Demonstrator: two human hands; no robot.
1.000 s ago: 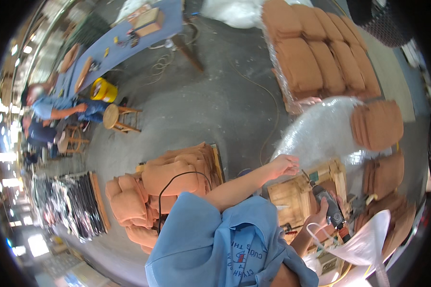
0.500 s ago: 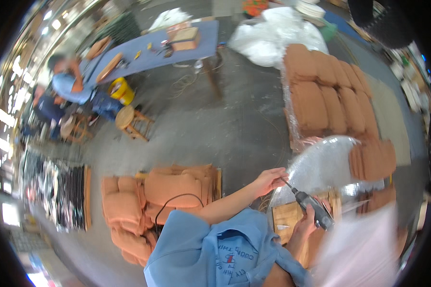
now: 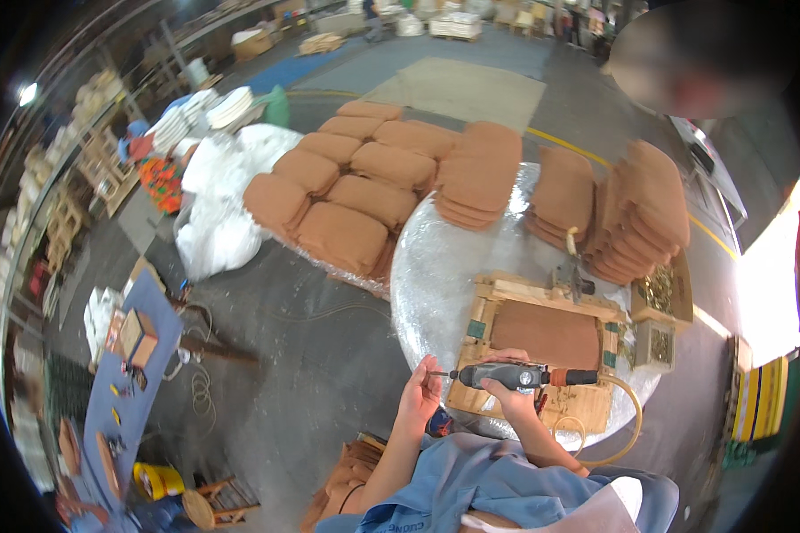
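My right hand (image 3: 512, 400) is wrapped round the grey and black body of an air drill (image 3: 502, 377), held level with its bit pointing left. A yellow hose (image 3: 636, 417) runs from the drill's back end and loops down. At the drill's front, the fingers of my left hand (image 3: 415, 400) close on the tip of the thin drill bit (image 3: 443, 373); whether a small part sits there is hidden. Just beyond the drill lies a wooden frame jig (image 3: 542, 289) with a flat brown panel (image 3: 547, 327) inside it.
The jig rests on a round, film-covered table (image 3: 427, 258). Stacks of brown pads (image 3: 644, 204) stand along its far side, beside a box of small metal parts (image 3: 656, 342). More brown pads (image 3: 342, 235) lie to the left. A blue-topped table (image 3: 151, 329) and stool (image 3: 200, 508) are at lower left.
My view has swung right, bringing the round table and jig in front of me. The drill has turned from slanting to level, still in my right hand, with my left fingers at its bit.
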